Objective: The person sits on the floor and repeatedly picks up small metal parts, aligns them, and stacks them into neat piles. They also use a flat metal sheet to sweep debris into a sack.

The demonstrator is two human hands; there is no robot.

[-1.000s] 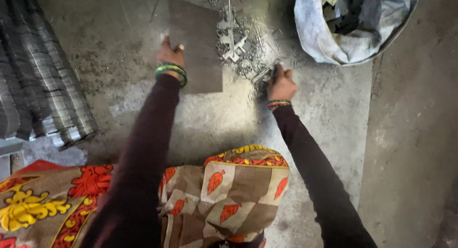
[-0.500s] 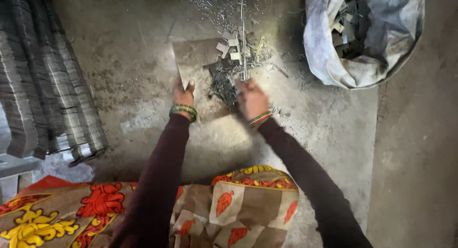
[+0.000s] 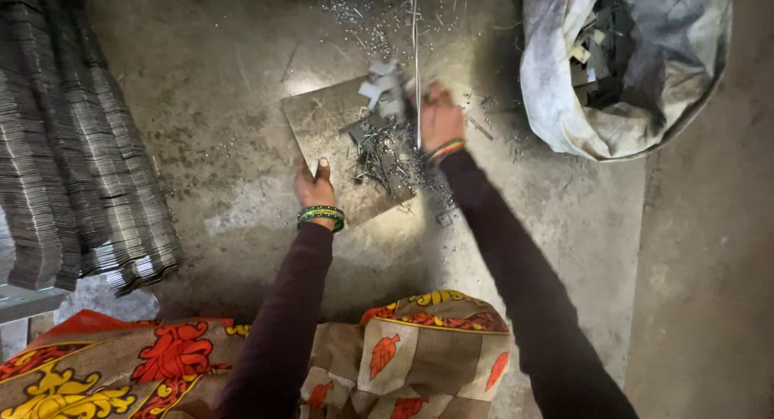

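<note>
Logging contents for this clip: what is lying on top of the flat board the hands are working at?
On the flat board lies a heap of small metal scraps, pale bits and thin slivers. The left hand grips its near edge; the right hand covers its far corner.

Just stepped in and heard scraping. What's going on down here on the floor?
A person crouches over a flat board on the concrete floor. The left hand grips the board's near edge, while the right hand sweeps metal scraps onto it. A sack of similar scrap sits at right.
</note>
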